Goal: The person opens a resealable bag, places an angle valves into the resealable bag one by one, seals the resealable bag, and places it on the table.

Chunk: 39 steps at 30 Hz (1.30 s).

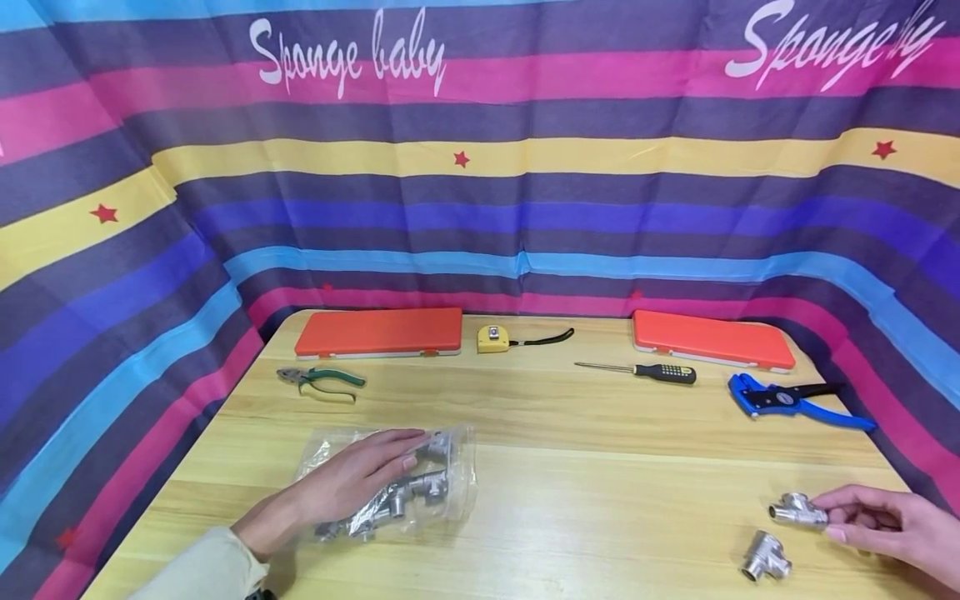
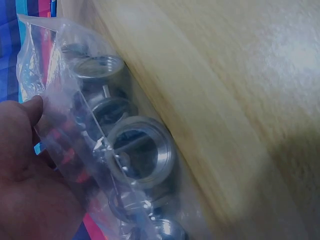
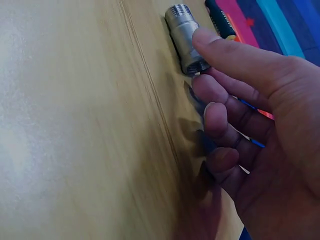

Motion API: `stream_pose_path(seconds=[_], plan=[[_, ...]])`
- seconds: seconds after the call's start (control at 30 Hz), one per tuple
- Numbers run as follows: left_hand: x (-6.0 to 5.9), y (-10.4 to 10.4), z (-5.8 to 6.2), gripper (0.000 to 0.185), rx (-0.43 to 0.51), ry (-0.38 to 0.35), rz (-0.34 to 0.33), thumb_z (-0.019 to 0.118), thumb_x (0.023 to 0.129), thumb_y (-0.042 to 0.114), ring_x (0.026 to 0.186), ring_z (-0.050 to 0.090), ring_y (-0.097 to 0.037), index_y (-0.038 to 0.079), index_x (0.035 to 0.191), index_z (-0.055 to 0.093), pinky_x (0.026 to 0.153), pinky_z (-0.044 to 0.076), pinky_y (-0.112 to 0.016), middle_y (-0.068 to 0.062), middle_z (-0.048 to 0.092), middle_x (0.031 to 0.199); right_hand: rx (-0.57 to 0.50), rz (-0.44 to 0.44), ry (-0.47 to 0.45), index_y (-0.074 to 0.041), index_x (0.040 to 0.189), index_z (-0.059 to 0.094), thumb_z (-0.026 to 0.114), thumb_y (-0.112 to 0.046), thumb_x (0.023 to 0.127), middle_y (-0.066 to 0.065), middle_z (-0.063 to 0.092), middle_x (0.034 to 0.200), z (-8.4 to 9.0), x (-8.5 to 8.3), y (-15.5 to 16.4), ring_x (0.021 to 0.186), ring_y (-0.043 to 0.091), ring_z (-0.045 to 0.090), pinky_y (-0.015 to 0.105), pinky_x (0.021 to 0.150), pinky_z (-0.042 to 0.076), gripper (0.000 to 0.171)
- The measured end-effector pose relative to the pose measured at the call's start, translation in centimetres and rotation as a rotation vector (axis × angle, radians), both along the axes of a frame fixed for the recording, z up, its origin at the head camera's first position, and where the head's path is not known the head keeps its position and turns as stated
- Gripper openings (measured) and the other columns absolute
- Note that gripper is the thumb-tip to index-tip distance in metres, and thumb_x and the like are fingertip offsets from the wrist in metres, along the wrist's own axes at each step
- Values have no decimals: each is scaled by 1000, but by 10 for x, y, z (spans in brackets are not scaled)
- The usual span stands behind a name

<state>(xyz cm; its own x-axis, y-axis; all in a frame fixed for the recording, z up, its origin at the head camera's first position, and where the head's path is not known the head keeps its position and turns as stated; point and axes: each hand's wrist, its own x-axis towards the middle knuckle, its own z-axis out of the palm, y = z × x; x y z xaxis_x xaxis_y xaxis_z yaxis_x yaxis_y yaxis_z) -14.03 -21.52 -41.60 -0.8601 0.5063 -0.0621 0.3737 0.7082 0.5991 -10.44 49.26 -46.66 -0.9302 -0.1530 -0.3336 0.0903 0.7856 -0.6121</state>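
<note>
Head view, bag: clear plastic bag of metal fittings, near left; left hand lies across it, fingers extended.
Head view, tee: metal tee, near right, pinched at its right end by right hand; second tee just nearer. Hands well apart.
Left wrist view, bag: thin crinkled film, round open mouths inside; count hard to tell, blurry.
Right wrist view, tee: silvery, cylindrical, threaded end; wood-grain table.
</note>
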Motion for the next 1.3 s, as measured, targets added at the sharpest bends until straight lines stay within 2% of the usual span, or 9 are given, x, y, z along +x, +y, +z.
stream_pose_path(seconds=[0.33,0.5,0.57,0.7,0.8,0.87,1.1,1.2,1.3], plan=[[0,-2,-1,51,-6,-1,3,44,118,46,155,48,-39,21,162,55,125,39,-69,-6,54,166,5,35,104,10,118,73,69,-15,109,-15,70,90,7,-5,-12,70,2,52,24,56,45,27],[0,-2,-3,51,-7,10,0,44,118,47,155,49,-39,23,162,55,125,39,-69,-5,54,166,-5,39,218,3,118,75,70,-15,107,-14,70,89,21,-18,-34,72,2,52,25,55,44,22],[0,-1,-4,51,-9,14,-1,44,118,47,155,49,-39,23,162,55,125,39,-68,-5,54,166,-46,85,285,-1,120,75,71,-14,107,-11,73,91,26,-26,-49,74,4,56,26,55,45,19],[0,-1,-4,51,-13,16,-1,44,118,46,155,49,-38,23,162,55,126,39,-67,-5,54,166,-126,128,338,-9,126,75,73,-17,105,-7,77,102,40,-45,-96,85,4,65,25,64,53,22],[0,0,-3,50,-8,6,-1,45,118,45,156,48,-37,24,162,55,126,38,-67,-4,53,167,-183,137,310,-10,127,74,75,-23,104,-2,76,107,51,-58,-141,90,7,68,25,71,58,26],[0,1,-3,50,-4,-1,-2,45,118,46,156,48,-37,24,162,54,126,38,-67,-4,53,167,-231,152,278,-9,126,75,77,-26,103,3,75,106,55,-66,-170,86,11,66,27,69,58,29],[0,2,-1,53,5,3,-19,43,118,48,156,47,-38,22,163,53,127,37,-68,-7,52,168,-376,303,161,-4,123,75,82,-24,98,7,74,101,41,-91,-272,80,15,62,23,64,54,32],[1,1,-1,53,7,10,-17,43,118,47,156,47,-39,21,163,53,126,37,-68,-8,52,168,-423,377,100,-5,121,75,82,-22,98,6,76,101,34,-95,-315,80,16,64,22,64,55,30],[1,0,-3,52,5,21,-13,43,118,46,155,48,-39,21,163,53,126,38,-67,-8,53,167,-423,437,90,-9,116,77,84,-21,96,1,76,97,26,-93,-353,80,13,66,21,67,57,23]])
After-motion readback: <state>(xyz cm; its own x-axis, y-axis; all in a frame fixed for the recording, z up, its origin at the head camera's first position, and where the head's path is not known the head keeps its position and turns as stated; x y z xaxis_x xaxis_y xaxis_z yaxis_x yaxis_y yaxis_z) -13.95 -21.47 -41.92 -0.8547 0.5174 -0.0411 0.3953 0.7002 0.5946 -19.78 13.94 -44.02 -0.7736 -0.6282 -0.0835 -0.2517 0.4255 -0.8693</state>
